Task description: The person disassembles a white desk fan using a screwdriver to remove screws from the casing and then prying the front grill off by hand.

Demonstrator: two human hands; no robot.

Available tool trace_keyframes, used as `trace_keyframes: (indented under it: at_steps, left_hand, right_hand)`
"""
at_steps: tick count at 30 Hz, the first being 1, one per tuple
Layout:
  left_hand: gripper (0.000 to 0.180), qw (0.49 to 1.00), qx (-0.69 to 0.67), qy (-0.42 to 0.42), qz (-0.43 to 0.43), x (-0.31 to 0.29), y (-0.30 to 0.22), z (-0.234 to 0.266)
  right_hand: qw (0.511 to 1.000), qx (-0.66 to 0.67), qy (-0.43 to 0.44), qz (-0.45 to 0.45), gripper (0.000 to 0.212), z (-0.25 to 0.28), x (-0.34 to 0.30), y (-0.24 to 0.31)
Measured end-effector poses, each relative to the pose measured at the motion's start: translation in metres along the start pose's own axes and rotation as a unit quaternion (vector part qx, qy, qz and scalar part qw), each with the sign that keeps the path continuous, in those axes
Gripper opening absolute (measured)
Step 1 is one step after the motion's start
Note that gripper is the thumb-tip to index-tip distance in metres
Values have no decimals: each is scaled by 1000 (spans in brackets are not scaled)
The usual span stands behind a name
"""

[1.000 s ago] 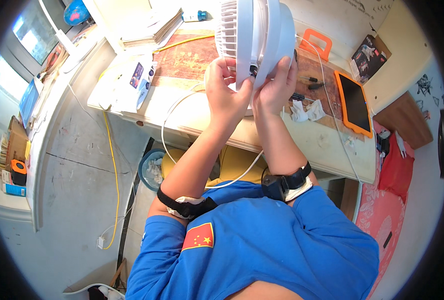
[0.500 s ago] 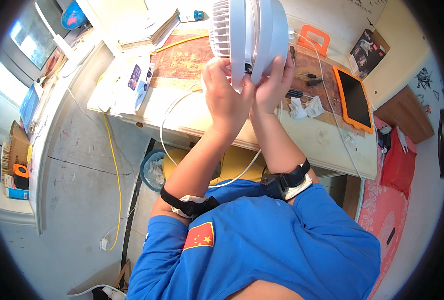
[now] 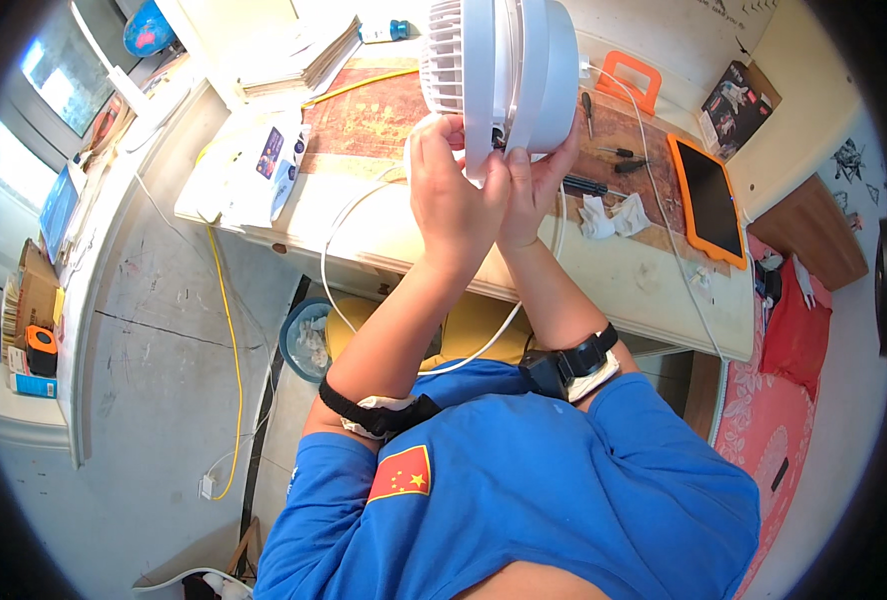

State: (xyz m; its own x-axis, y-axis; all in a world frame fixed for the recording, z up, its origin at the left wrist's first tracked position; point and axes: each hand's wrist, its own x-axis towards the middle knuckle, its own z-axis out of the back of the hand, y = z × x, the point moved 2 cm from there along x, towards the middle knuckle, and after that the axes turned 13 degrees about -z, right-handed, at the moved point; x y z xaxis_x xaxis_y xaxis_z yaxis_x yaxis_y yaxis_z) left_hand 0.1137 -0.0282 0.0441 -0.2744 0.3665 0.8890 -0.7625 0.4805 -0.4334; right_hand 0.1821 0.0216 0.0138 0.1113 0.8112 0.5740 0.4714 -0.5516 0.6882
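A white electric fan [image 3: 546, 75] stands on edge above the desk, gripped in both of my hands. Its slatted grille faces left, and its housing is parted by a gap with dark parts showing at the lower end. My left hand [image 3: 452, 195] is closed round the lower grille side, thumb toward the gap. My right hand [image 3: 534, 190] holds the underside of the rear shell, its thumb beside the same gap. A white cable [image 3: 332, 240] loops from near the fan down past my lap. The ends of some fingers are hidden behind the fan.
Right of the fan lie several screwdrivers [image 3: 619, 152], crumpled white tissue [image 3: 614, 217] and an orange-framed tablet [image 3: 706, 195]. An orange stand [image 3: 632, 78] is behind them. Papers [image 3: 304, 55] are stacked at the far left. A blue bin [image 3: 290, 340] sits below the desk's edge.
My right hand has shifted slightly lower on the rear shell, and its fingers have moved. The fan has turned or moved very slightly; my left hand stays on it.
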Motion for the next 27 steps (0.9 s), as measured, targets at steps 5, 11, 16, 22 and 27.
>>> trace_keyframes:
  at_steps: [5,11,16,22,27]
  left_hand:
    - [38,999,-23,7,21,1,0,1]
    - [35,1000,-21,6,21,2,1,0]
    - [34,999,-1,12,39,5,-3,2]
    - [34,997,-51,21,57,8,0,5]
    - [30,987,-128,29,97,14,-3,11]
  right_hand:
    - [998,-44,-16,35,71,-1,0,-2]
    - [995,-83,-44,24,73,1,0,-11]
    - [999,-48,-18,1,68,-2,-1,8]
    - [999,13,-31,-43,68,2,3,8]
    - [997,4,-28,-66,67,5,4,10]
